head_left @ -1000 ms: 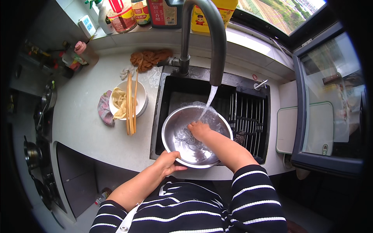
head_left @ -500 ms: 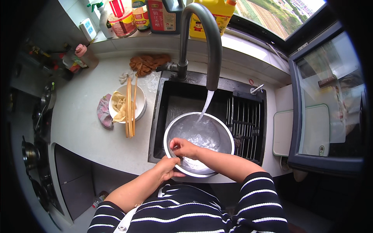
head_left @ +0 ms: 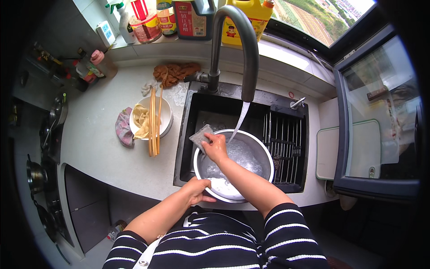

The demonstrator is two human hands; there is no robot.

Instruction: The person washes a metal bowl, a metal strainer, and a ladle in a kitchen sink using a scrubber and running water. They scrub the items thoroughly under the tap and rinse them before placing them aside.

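The steel bowl point(head_left: 235, 168) sits in the sink point(head_left: 286, 148) under the running tap point(head_left: 233, 40). Left hand point(head_left: 197, 190) clamps the near rim; right hand point(head_left: 215, 147) grips the grey sponge point(head_left: 200, 136) at the far rim. Brace the bowl firmly and scrub along the rim, letting the water rinse inward.

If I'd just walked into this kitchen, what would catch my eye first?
Most likely the big metal bowl in the black sink, with water pouring into it from the tall curved faucet. The right hand presses a grey scrubbing pad at the bowl's far rim while the left hand grips its near edge. On the counter to the left, chopsticks lie across a white bowl.
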